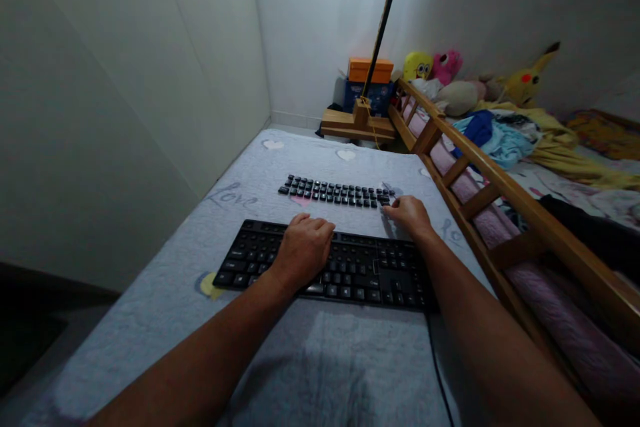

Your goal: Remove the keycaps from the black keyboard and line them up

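A black computer keyboard (350, 267) lies across the light patterned bed sheet in front of me. My left hand (307, 247) is on its upper left part, fingers curled together over the far edge and the keys beneath hidden. Beyond the keyboard, several loose black keycaps (335, 192) are laid out in long rows. My right hand (411, 215) is at the right end of these rows, thumb and fingertips pinched at a keycap (385, 201). The fingers partly cover what lies there, and a thin pale glint shows beside them.
A black cable (437, 363) runs from the keyboard toward me. The wooden bed rail (480, 170) borders the right side, with plush toys and clothes beyond it. A black pole on a wooden base (357, 121) stands at the far end beside stacked boxes. White cabinet doors (135, 80) line the left.
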### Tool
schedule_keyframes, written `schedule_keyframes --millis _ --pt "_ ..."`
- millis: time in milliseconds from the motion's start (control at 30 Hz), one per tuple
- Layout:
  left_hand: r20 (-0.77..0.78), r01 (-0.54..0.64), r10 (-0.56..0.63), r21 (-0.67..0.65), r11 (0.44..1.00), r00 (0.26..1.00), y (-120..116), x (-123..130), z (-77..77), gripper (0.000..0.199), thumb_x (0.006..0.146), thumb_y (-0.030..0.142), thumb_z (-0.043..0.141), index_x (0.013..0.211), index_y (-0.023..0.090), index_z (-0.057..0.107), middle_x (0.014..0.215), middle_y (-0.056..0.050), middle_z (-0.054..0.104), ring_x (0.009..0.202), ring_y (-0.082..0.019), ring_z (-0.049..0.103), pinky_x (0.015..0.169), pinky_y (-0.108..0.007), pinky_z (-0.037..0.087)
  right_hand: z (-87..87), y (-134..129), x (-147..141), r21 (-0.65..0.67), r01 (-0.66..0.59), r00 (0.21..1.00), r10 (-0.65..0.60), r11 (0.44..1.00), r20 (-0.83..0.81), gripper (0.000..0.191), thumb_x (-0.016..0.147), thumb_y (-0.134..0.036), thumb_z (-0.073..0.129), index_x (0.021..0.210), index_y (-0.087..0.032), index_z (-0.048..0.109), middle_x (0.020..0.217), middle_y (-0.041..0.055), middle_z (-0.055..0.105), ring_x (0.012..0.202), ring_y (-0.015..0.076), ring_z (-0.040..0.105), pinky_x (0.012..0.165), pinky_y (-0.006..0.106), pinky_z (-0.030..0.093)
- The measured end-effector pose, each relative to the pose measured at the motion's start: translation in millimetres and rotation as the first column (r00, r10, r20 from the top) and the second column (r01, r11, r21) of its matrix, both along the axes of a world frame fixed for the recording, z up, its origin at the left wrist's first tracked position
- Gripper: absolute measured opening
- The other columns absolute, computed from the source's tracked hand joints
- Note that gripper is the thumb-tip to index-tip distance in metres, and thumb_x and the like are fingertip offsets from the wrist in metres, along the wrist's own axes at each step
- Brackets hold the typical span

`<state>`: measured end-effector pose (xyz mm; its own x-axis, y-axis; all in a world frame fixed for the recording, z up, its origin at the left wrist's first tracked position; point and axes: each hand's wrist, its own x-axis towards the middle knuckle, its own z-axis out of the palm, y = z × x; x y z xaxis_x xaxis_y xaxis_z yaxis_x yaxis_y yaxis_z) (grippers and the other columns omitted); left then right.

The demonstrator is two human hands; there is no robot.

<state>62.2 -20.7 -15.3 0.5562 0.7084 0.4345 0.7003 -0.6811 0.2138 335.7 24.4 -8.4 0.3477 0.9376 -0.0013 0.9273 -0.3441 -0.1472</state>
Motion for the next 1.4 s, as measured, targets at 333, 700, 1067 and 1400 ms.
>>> schedule_keyframes --millis 333,700,1067,1400 --pt "-0.030 0.001 -0.002 -0.038 0.999 1.000 -0.2 -0.4 -1.7 0.016 0.089 0.015 0.053 0.092 0.018 0.068 0.091 -0.006 0.073 0.087 -0.020 0.067 0.097 -0.043 0.043 -7.4 3.2 -1.5 -0.036 0.015 1.000 -0.014 0.999 0.026 0.031 0.081 -0.047 0.062 0.083 -0.018 0.073 0.090 0.0121 0.075 0.088 0.0230 0.068 0.071 0.026 0.046" --pt "-0.038 0.003 -0.005 -0.037 0.999 0.999 -0.6 -0.7 0.3 0.014 0.089 0.018 0.054 0.093 0.018 0.067 0.091 -0.006 0.073 0.087 -0.020 0.067 0.097 -0.043 0.043 -5.5 0.8 -9.7 -0.012 -0.002 0.999 0.003 1.000 0.033 0.030 0.082 -0.046 0.061 0.084 -0.019 0.073 0.090 0.0124 0.075 0.089 0.0257 0.069 0.072 0.029 0.046" --pt "-0.047 0.000 -0.002 -0.046 0.999 0.999 -0.8 -0.6 0.9 0.015 0.089 0.019 0.053 0.094 0.018 0.067 0.092 -0.007 0.073 0.087 -0.021 0.067 0.097 -0.044 0.043 -6.5 -0.1 -5.0 -0.010 -0.009 0.999 0.009 1.000 0.042 0.030 0.080 -0.047 0.063 0.081 -0.018 0.073 0.088 0.0122 0.075 0.085 0.0242 0.069 0.069 0.028 0.045" --pt "-0.042 0.010 -0.011 -0.033 0.999 0.999 -0.7 -0.9 -1.2 0.015 0.089 0.019 0.053 0.092 0.018 0.067 0.089 -0.007 0.073 0.086 -0.020 0.066 0.097 -0.043 0.043 30.0 -57.5 -17.0 0.098 -0.117 0.990 0.124 0.988 -0.068 0.018 0.084 -0.029 0.058 0.088 -0.018 0.072 0.086 0.0066 0.073 0.081 0.0189 0.066 0.071 0.025 0.043"
